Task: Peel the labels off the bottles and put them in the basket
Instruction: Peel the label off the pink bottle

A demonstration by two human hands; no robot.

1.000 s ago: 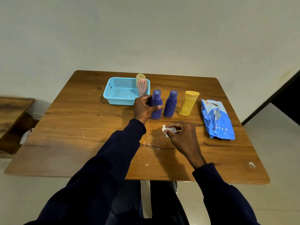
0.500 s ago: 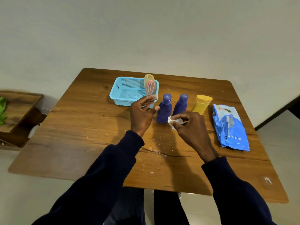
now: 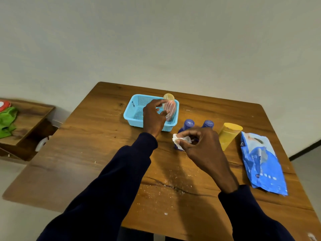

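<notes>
A right hand (image 3: 199, 146) is pinching a crumpled white label (image 3: 180, 139) above the table (image 3: 104, 145), just in front of two purple bottles (image 3: 188, 123). The left hand (image 3: 153, 119) is hovering at the blue basket (image 3: 129, 117), fingers curling at the pink bottle (image 3: 172, 106) standing inside; a firm grip cannot be confirmed.

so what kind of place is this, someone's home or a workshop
Probably a plain room in a home, though I can't be sure: a bare wall, a wooden table, and a low wooden shelf with a green cloth on it to the left.
</notes>
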